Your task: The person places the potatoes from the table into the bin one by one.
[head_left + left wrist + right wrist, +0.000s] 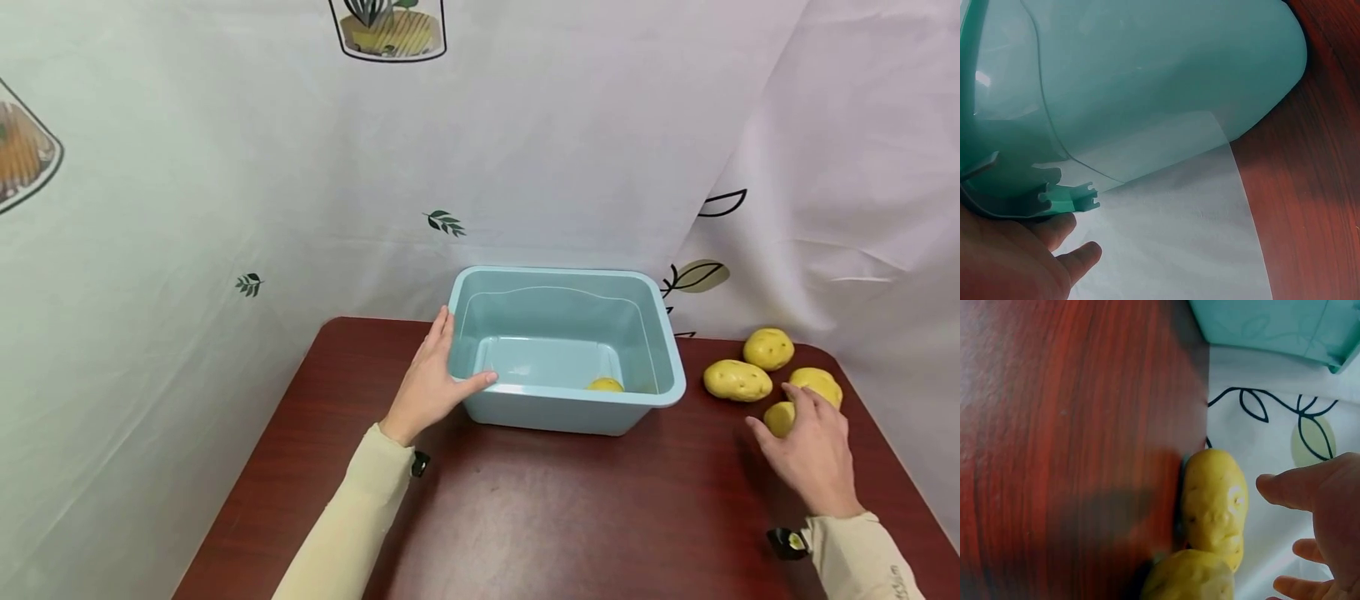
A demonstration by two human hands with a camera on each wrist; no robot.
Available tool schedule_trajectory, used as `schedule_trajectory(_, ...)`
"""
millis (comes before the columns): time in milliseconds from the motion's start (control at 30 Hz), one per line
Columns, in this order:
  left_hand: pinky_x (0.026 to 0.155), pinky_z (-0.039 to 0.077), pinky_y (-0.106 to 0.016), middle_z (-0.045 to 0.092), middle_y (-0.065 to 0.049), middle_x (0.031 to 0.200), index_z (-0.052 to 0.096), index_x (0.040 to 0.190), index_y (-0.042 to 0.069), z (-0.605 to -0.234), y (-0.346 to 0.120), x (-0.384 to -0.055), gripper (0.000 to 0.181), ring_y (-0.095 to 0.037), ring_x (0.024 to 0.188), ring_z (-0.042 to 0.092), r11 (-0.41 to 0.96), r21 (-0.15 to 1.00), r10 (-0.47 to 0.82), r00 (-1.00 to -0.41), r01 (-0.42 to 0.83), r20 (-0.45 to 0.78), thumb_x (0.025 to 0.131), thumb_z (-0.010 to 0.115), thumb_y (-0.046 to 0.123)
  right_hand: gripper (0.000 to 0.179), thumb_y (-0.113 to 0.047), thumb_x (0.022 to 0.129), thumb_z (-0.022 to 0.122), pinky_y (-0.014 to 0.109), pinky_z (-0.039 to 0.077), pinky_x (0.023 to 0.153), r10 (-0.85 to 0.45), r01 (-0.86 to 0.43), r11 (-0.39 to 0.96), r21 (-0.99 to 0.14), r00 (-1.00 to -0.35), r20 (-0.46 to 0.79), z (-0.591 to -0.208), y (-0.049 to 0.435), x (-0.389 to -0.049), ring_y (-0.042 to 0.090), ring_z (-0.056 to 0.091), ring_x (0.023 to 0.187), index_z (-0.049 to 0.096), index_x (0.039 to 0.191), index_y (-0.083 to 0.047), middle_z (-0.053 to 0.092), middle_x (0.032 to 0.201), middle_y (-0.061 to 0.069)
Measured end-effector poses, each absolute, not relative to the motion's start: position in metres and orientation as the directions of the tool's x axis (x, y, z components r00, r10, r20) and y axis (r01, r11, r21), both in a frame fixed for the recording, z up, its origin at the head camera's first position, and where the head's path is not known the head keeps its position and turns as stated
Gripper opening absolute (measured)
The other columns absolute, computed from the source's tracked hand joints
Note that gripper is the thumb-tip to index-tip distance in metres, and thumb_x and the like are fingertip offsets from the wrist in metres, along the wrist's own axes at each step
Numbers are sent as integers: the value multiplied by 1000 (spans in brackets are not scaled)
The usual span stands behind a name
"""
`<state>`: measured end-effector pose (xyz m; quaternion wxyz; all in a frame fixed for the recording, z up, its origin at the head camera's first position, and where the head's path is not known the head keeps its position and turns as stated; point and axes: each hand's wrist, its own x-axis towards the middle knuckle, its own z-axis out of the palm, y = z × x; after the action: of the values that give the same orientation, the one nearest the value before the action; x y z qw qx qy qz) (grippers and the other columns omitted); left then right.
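A light blue plastic bin (558, 412) stands at the back of the table. My left hand (429, 379) rests at its left front corner, thumb over the front rim and fingers extended along the left side. Its fingertips (1088, 253) show just outside the rim in the left wrist view. One yellow potato (605, 385) lies inside the bin, partly hidden by the front wall. Several more potatoes, among them a long one (737, 381) and a round one (768, 349), sit right of the bin. Over the nearest potato (780, 418) hovers my right hand (813, 450), fingers spread and holding nothing.
The dark red-brown wooden table (510, 517) has its right edge close beside the potatoes. A pale printed cloth (570, 150) hangs behind the table and along both sides. The bin's back rim stands close to that cloth.
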<state>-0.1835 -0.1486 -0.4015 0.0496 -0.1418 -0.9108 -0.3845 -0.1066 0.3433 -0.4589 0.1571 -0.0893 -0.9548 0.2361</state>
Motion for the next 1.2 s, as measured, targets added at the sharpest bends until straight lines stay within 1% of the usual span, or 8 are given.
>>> schedule_trajectory(200, 118, 25, -51, -3, 14, 167, 11, 162, 10, -402, -150, -182, 117, -16, 153, 7, 660, 690, 221, -955, 297, 199, 80, 66, 75, 71, -20, 88, 73, 72, 25, 100, 244, 102, 868, -486, -940, 239, -464, 351, -107, 65, 26, 127, 39, 141, 13, 34, 140, 43)
schedule_trajectory(333, 117, 25, -52, -3, 14, 167, 12, 162, 11, -401, -149, -183, 117, -17, 153, 8, 659, 691, 219, -955, 297, 202, 80, 65, 76, 73, -21, 89, 72, 73, 23, 101, 247, 119, 865, -487, -946, 208, -468, 358, -108, 66, 24, 127, 36, 144, 13, 32, 140, 43)
schedule_trajectory(533, 118, 25, -52, -2, 14, 167, 13, 162, 10, -402, -149, -183, 117, -17, 153, 9, 659, 691, 215, -955, 298, 207, 80, 65, 76, 73, -21, 89, 72, 74, 23, 99, 257, 141, 866, -480, -949, 185, -473, 366, -105, 68, 24, 125, 35, 142, 14, 32, 138, 45)
schedule_trajectory(800, 117, 25, -53, -1, 15, 167, 13, 162, 10, -401, -148, -183, 118, -17, 153, 10, 657, 694, 210, -956, 294, 206, 80, 65, 76, 78, -25, 91, 71, 76, 26, 93, 266, 179, 862, -475, -956, 123, -475, 373, -103, 69, 23, 125, 31, 146, 12, 29, 139, 45)
schedule_trajectory(1200, 117, 25, -52, -2, 15, 167, 12, 162, 11, -402, -148, -183, 117, -17, 153, 9, 656, 698, 209, -958, 286, 195, 80, 66, 75, 77, -23, 91, 70, 74, 28, 92, 235, 161, 875, -457, -966, 111, -480, 379, -105, 70, 28, 117, 30, 144, 16, 32, 131, 50)
